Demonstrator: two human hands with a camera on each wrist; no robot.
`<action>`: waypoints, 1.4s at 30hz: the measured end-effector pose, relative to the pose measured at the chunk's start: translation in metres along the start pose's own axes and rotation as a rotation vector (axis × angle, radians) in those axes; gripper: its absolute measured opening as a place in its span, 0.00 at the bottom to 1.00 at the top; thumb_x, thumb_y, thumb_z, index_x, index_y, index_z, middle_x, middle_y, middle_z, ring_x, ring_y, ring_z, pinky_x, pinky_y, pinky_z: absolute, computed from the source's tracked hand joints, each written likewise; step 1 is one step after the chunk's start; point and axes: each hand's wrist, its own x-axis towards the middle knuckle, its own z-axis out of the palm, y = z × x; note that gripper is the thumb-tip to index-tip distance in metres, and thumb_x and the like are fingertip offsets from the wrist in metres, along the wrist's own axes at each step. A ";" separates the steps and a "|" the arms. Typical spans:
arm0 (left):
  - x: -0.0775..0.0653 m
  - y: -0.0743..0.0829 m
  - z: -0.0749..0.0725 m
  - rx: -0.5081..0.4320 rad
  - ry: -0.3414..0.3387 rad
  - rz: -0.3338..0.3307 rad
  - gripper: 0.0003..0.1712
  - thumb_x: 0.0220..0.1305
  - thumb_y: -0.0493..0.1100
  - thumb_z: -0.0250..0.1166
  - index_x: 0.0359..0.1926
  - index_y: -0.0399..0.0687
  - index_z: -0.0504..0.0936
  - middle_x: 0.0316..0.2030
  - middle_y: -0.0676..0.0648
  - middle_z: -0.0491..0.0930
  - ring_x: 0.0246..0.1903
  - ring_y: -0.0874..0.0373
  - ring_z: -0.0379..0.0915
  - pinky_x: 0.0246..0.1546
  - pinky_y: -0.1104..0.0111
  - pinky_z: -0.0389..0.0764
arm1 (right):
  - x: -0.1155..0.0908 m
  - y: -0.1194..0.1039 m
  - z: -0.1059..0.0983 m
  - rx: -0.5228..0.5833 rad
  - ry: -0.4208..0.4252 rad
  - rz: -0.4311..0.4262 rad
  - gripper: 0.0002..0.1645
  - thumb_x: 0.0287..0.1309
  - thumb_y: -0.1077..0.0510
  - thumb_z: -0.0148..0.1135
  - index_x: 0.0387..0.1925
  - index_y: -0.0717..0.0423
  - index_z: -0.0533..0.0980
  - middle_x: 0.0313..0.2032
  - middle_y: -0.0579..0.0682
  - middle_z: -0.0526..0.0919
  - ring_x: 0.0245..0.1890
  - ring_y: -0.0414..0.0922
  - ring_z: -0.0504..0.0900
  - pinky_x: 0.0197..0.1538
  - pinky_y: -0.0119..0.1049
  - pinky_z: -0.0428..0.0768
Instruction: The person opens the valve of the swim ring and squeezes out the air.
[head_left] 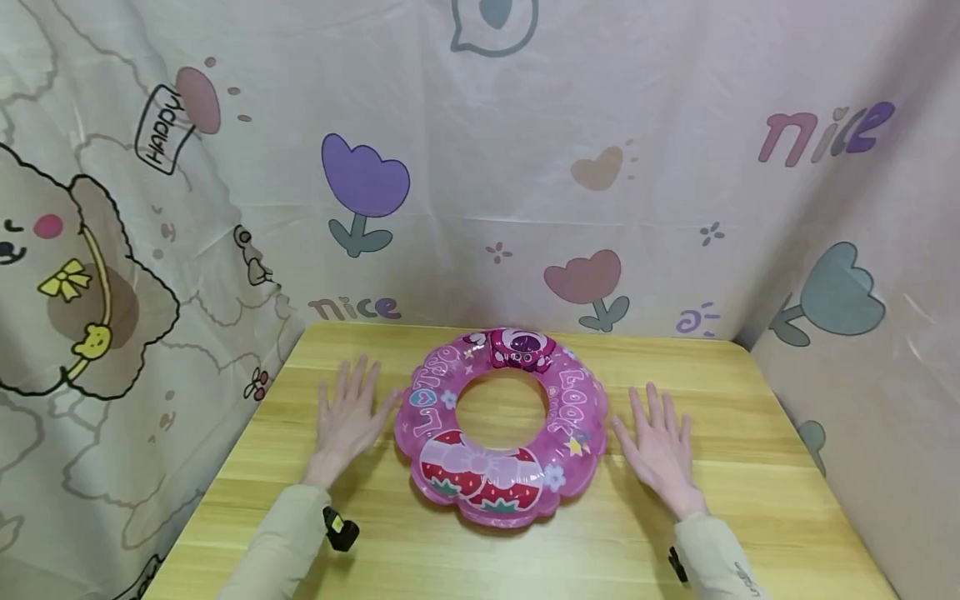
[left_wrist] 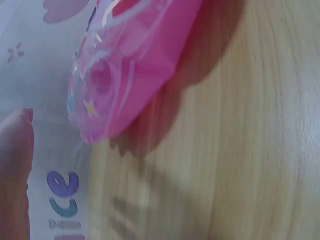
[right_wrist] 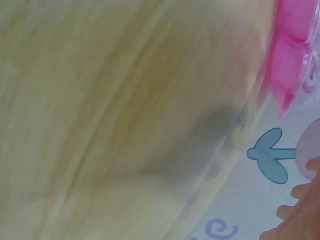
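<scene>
On the left, our left hand [head_left: 348,425] gripped nothing, its fingers straight and spread, just beside the pink swim ring [head_left: 480,477]. That swim ring lay on the wooden table [head_left: 375,567], between our hands. On the right, our right hand [head_left: 662,442] was likewise empty and spread wide, slightly apart from the swim ring. To handle it well, we judged, we needed both palms on opposite sides, squeezing gently and evenly, since such slick, puffy plastic could slide or tip.
</scene>
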 end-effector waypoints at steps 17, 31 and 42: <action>-0.018 0.060 0.016 0.013 0.005 0.266 0.44 0.71 0.69 0.50 0.78 0.52 0.56 0.80 0.41 0.47 0.80 0.40 0.38 0.77 0.35 0.35 | -0.007 -0.037 0.010 0.102 0.076 -0.212 0.44 0.71 0.38 0.52 0.79 0.52 0.54 0.76 0.65 0.56 0.77 0.64 0.54 0.76 0.70 0.48; -0.025 0.052 0.040 -0.022 -0.113 0.321 0.52 0.66 0.74 0.53 0.81 0.57 0.47 0.82 0.47 0.40 0.81 0.43 0.33 0.79 0.40 0.37 | -0.009 -0.040 0.017 0.217 0.163 -0.278 0.29 0.61 0.48 0.70 0.56 0.62 0.73 0.43 0.54 0.76 0.43 0.46 0.72 0.47 0.41 0.80; -0.033 0.067 0.050 -0.091 -0.119 0.269 0.53 0.65 0.73 0.54 0.81 0.55 0.47 0.82 0.45 0.39 0.81 0.41 0.30 0.80 0.42 0.37 | 0.003 -0.044 0.020 0.489 0.111 -0.057 0.14 0.59 0.57 0.72 0.42 0.59 0.77 0.35 0.51 0.79 0.34 0.40 0.75 0.37 0.28 0.79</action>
